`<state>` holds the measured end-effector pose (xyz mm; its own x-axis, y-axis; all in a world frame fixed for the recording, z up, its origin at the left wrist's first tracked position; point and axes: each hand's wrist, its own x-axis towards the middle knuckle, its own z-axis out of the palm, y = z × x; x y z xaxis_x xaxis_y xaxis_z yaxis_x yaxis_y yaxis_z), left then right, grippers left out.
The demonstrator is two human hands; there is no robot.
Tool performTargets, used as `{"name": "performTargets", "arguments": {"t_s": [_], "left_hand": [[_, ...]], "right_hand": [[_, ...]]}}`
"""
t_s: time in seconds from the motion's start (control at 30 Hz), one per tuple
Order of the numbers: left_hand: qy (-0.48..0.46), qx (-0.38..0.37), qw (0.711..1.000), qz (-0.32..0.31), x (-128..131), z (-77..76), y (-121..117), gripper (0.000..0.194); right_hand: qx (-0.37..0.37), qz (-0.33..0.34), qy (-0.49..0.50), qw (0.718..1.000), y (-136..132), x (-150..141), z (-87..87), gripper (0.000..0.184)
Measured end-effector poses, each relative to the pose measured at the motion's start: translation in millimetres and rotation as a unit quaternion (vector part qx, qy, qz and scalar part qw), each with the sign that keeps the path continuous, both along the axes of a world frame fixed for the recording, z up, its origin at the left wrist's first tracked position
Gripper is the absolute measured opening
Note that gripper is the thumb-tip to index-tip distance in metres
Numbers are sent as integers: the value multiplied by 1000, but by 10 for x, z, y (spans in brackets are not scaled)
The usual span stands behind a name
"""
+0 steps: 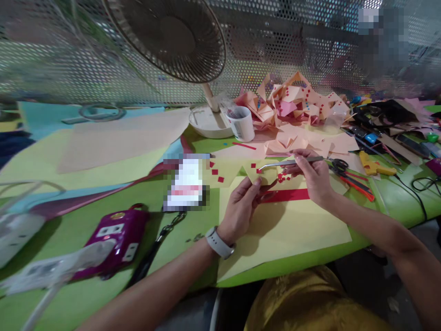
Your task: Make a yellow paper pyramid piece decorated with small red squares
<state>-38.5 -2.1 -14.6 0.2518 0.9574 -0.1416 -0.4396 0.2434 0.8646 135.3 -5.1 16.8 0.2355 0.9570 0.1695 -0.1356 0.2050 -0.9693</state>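
Between the thumb and fingers of my left hand (243,202) is a folded pale yellow paper piece (250,171) with small red squares on it. My right hand (312,177) grips bent-tip tweezers (284,162), their tip at a red square (258,171) on that paper. I cannot tell whether the tweezers pinch the square or only touch it. More red squares (215,172) lie on a yellow paper to the left. Small red pieces (280,178) show beside my right fingers. Under both hands are a large pale yellow sheet (292,230) and a red strip (289,195).
Behind stand a fan (172,39), a white cup (244,124) and a heap of folded peach paper (292,103). On the right lie scissors (339,164), an orange-handled cutter (358,187) and a yellow glue gun (377,164). To the left are a phone (186,184) and a purple power socket (113,239).
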Motion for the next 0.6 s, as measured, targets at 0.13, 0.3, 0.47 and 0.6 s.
{"name": "performTargets", "arguments": {"t_s": [0.13, 0.3, 0.47, 0.6], "left_hand": [[-10, 7, 1000, 0, -9, -14, 8, 29], [-3, 3, 1000, 25, -8, -41, 25, 31], [-3, 4, 999, 42, 3, -41, 40, 33], [0, 2, 999, 50, 12, -6, 42, 35]], "right_hand": [[3, 3, -3, 1000, -18, -13, 11, 33], [13, 4, -6, 1000, -33, -28, 23, 31], [15, 3, -16, 1000, -47, -43, 22, 30], [15, 4, -11, 1000, -56, -47, 6, 28]]}}
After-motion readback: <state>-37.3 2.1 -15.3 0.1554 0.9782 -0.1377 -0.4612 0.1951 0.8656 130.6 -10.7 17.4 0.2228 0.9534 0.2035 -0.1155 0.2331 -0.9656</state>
